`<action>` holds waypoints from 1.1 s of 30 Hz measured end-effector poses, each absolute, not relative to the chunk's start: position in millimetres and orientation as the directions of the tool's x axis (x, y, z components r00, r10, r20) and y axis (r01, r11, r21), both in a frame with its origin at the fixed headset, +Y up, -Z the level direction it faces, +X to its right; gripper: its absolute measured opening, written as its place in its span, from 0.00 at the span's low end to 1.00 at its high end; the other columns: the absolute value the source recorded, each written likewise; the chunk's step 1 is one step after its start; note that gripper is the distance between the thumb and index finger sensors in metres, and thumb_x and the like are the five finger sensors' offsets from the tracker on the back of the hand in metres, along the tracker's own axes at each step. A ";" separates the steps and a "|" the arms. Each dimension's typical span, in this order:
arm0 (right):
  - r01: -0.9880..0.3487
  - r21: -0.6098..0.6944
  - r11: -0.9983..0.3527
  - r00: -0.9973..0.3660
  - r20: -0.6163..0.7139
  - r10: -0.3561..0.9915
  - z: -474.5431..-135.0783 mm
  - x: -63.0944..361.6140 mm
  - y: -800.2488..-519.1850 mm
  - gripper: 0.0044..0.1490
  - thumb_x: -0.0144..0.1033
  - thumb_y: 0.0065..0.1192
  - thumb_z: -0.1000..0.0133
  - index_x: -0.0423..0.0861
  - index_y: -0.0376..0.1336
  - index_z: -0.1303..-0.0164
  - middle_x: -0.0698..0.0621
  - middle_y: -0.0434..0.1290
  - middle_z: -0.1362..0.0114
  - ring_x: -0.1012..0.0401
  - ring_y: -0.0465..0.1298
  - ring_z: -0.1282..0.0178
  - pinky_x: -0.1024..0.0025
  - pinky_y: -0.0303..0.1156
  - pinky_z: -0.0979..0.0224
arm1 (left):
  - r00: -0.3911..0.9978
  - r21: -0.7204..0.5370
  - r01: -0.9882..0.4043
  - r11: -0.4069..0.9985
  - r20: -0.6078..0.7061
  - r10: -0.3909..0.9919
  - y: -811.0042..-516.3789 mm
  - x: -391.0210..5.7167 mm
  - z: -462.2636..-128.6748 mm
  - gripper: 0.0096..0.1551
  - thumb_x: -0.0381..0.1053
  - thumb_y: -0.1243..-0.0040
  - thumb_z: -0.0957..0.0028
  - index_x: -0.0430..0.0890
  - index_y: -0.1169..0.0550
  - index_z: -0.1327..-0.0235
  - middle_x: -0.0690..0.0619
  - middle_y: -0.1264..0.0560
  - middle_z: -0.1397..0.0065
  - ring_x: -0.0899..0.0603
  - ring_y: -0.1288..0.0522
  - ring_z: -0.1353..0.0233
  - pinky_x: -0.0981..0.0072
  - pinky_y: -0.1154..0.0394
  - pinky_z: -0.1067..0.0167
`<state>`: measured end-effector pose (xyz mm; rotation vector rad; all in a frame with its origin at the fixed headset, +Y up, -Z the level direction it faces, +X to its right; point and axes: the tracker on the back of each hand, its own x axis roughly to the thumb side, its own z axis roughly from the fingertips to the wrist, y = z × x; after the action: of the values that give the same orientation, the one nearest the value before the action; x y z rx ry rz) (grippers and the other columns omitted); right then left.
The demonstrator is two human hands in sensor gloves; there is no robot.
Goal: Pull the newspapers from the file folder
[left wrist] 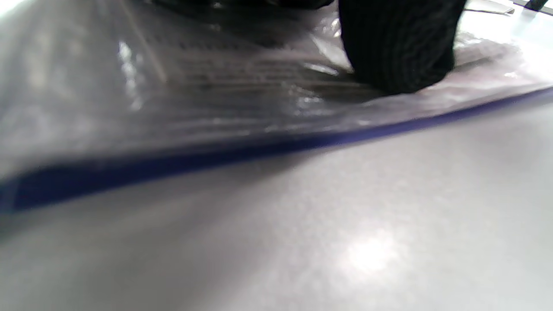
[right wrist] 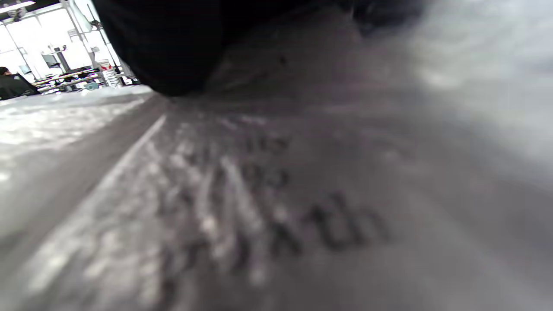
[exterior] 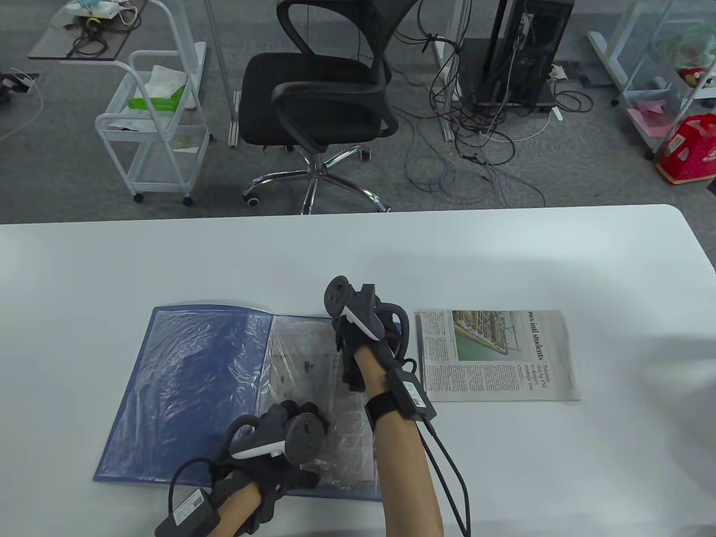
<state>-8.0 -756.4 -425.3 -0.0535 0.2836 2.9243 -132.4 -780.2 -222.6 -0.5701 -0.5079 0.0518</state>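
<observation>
A blue file folder (exterior: 184, 386) lies open on the white table, its pages clear plastic sleeves. A newspaper (exterior: 313, 358) sits inside the sleeve of the right page. My left hand (exterior: 293, 417) rests on the lower part of that page; in the left wrist view a gloved finger (left wrist: 397, 47) presses on the sleeve (left wrist: 194, 86) above the folder's blue edge (left wrist: 216, 155). My right hand (exterior: 358, 341) is at the page's upper right edge, its fingers hidden under the tracker. The right wrist view shows blurred newsprint (right wrist: 281, 207) under a gloved finger (right wrist: 164, 47).
A folded newspaper (exterior: 498, 355) with a colour photo lies flat on the table (exterior: 168, 263) just right of the folder. Beyond the table's far edge stand an office chair (exterior: 319, 106), a white cart (exterior: 156, 128) and tangled cables.
</observation>
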 end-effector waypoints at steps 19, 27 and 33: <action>-0.149 0.264 -0.953 -0.988 -0.002 0.154 -434.3 -29.4 -759.3 0.22 0.46 0.72 0.57 0.60 0.73 0.51 0.57 0.78 0.42 0.52 0.76 0.36 0.41 0.64 0.25 | 0.881 -0.538 0.094 0.837 0.436 0.182 -779.6 -134.3 -221.1 0.51 0.61 0.37 0.54 0.50 0.47 0.21 0.47 0.57 0.17 0.26 0.56 0.21 0.32 0.48 0.30; -0.266 0.247 -0.932 -0.964 -0.070 0.257 -438.3 -26.2 -762.7 0.22 0.45 0.69 0.55 0.59 0.71 0.50 0.59 0.76 0.40 0.53 0.75 0.34 0.40 0.64 0.25 | 0.877 -0.546 0.088 0.833 0.439 0.195 -780.5 -135.3 -220.5 0.50 0.61 0.39 0.52 0.50 0.48 0.21 0.47 0.59 0.17 0.26 0.57 0.21 0.31 0.49 0.30; -0.238 0.180 -0.954 -0.970 -0.089 0.226 -440.7 -26.8 -761.8 0.22 0.46 0.66 0.54 0.62 0.69 0.49 0.61 0.76 0.37 0.53 0.77 0.33 0.42 0.66 0.25 | 0.879 -0.552 0.083 0.830 0.433 0.200 -780.4 -135.6 -220.6 0.50 0.61 0.38 0.52 0.50 0.48 0.21 0.47 0.59 0.17 0.26 0.58 0.21 0.31 0.50 0.30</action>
<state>-26.8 -761.8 -440.7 -0.0981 0.2778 2.8913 -135.6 -780.4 -220.6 -0.5953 -0.5009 0.0647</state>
